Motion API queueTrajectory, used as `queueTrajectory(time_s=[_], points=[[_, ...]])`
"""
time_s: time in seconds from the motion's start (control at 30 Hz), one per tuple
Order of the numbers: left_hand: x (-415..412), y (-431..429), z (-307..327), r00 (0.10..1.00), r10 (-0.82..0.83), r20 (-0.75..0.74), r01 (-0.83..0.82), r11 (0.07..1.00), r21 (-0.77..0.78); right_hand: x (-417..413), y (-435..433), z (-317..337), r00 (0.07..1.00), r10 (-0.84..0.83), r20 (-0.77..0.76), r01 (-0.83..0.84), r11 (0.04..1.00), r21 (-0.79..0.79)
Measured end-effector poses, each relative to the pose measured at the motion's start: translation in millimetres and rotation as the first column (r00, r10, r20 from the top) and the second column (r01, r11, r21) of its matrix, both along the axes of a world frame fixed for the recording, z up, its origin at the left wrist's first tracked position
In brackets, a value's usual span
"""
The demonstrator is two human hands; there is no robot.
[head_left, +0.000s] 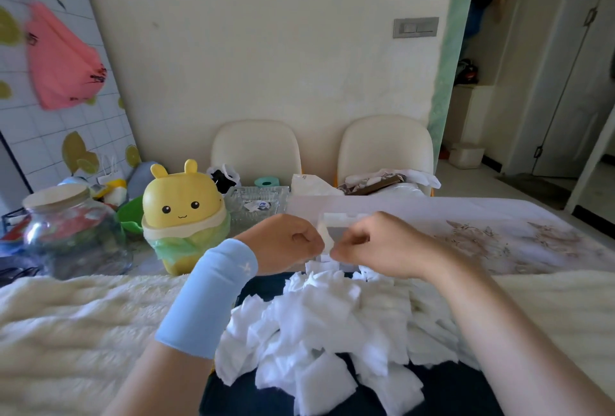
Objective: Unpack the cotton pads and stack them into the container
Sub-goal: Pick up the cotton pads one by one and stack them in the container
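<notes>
Head view: a small container, seemingly clear and box-shaped, stands on the worktop. It is mostly hidden behind two raised hands, its edges hard to make out. The left hand and the right hand meet in front of it, each with a narrow grip, fingers curled, pinching one thin white cotton pad. Which fingers touch it cannot be told.

Nearer the camera, a loose pile of cotton pads, soft, square and crumpled, lies on a dark blue cloth between cream fleece blankets. A pale blue sleeve covers the left forearm. To the left stand a yellow cartoon-faced bin and a blurred glass jar.
</notes>
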State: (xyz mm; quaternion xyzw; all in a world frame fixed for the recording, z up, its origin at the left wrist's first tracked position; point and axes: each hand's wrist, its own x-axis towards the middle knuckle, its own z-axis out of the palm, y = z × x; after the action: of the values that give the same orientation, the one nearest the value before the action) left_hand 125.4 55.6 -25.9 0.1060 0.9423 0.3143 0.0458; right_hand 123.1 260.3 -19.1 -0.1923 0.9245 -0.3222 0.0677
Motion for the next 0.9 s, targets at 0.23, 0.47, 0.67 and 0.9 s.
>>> queueTrajectory(time_s=[0.23,0.47,0.67,0.9], points=[[38,-15,-13,0.984,-0.077,0.164,0.083,0.996,-0.033,38,-16,-3,0.972,0.236,0.009,-0.234,0.959,0.16],[41,-15,-23,0.986,-0.013,0.169,0.001,0.998,0.07,42,-13,-14,0.99,0.14,0.001,-0.138,0.973,0.183],[39,-17,-24,0.985,-0.019,0.172,0.011,0.999,0.049,32,4,-22,1.0,-0.006,-0.004,0.005,0.993,-0.122],[48,3,-11,0.998,0.037,0.058,-0.06,0.882,0.467,34,-1,-13,0.974,-0.076,0.214,0.192,0.779,-0.597]])
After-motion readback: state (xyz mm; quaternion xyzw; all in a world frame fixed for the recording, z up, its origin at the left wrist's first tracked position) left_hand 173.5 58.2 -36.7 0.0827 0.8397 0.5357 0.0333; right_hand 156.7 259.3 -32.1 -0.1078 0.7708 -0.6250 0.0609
